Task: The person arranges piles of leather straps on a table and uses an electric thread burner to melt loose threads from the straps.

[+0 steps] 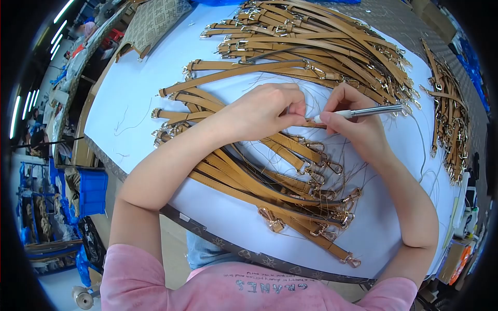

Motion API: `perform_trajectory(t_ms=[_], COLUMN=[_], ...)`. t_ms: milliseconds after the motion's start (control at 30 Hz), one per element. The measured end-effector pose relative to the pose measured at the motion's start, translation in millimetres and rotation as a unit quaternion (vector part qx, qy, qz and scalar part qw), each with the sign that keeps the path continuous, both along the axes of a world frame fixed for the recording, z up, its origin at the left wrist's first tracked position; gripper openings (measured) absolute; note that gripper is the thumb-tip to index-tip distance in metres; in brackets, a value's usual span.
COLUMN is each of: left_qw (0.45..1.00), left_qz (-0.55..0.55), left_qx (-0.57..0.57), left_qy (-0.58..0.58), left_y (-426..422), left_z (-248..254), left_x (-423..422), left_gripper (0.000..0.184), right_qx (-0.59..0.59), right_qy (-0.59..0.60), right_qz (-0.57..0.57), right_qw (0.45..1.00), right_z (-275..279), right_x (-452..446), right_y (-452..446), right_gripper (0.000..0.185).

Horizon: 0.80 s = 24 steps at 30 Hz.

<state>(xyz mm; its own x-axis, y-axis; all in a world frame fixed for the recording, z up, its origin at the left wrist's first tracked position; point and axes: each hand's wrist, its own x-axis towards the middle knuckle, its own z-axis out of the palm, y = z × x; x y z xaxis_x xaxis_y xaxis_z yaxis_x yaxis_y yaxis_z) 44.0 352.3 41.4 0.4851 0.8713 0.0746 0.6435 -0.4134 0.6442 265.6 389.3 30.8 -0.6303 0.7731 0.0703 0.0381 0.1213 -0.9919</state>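
Observation:
My right hand (pixel 353 122) holds a pen-like tool (pixel 376 110) with a white grip and a silver barrel, its tip pointing left. Facing it, my left hand (pixel 272 111) is closed, thumb and fingers pinched at the end of a small brown piece that is mostly hidden. The tool's tip is close to this piece, between the two hands. Brown straps (pixel 249 192) with metal clasps and loose threads lie beneath my forearms. Behind my hands is a larger pile of similar straps (pixel 311 44).
White sheeting (pixel 135 103) covers the table. Another strap bundle (pixel 448 114) lies at the right. A patterned piece (pixel 155 28) rests at the back left. Beyond the left edge stands a blue crate (pixel 93 192). A person in pink is far off at the upper left.

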Motion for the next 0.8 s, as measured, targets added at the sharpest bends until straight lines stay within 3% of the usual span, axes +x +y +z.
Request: perform_trajectory(t_ms=[167,400,800], left_qw=[0.995,1.0,0.998], left_qz=[0.004,-0.006,0.013], left_qx=[0.1,-0.006,-0.052], left_qy=[0.002,-0.024,-0.03], left_y=[-3.1,-1.1,-1.8], left_z=[-11.1,-2.5,3.3], left_x=[1.7,-3.5,-2.5], left_gripper=[0.014,0.015,0.016], right_qx=[0.046,0.079,0.093], right_qy=[-0.032,-0.059,-0.091], right_qz=[0.001,-0.004,0.009], right_qw=[0.998,0.995,0.991], right_z=[-2.2,-1.2,4.4], right_x=[-2.2,-4.5,-3.5], right_y=[-5.3,-8.8,-9.4], right_gripper=[0.018,0.018,0.018])
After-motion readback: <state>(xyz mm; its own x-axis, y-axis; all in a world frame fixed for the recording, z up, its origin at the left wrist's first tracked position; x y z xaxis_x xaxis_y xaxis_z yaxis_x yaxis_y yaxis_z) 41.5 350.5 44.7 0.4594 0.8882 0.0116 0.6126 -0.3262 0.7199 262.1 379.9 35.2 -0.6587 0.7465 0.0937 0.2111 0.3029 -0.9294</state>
